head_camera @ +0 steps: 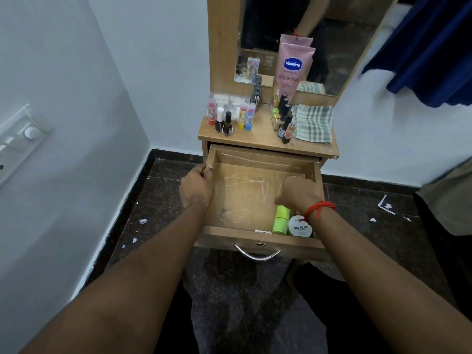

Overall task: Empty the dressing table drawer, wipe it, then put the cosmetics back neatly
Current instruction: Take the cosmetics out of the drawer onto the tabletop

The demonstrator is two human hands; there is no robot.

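The wooden drawer [258, 237] of the dressing table stands pulled out. My left hand [196, 187] grips its left wall, thumb inside. My right hand [293, 192] reaches down into the drawer at the right, fingers curled just above a green tube [280, 221]; whether it holds anything is hidden. A white round nail polish remover tub [300, 226] lies beside the tube at the front right corner, and a thin white stick [263, 231] lies along the front wall. White smears mark the drawer floor. On the tabletop are nail polish bottles [224, 123], lip balms [246, 116], a pink Vaseline tube [293, 67] and a green-striped cloth [313, 123].
A mirror [319, 34] rises behind the tabletop. A white wall with a switch panel [20, 139] stands at the left. Blue fabric [429, 52] hangs at the upper right. The dark stone floor carries paper scraps [387, 205]. The drawer's metal handle [258, 254] faces me.
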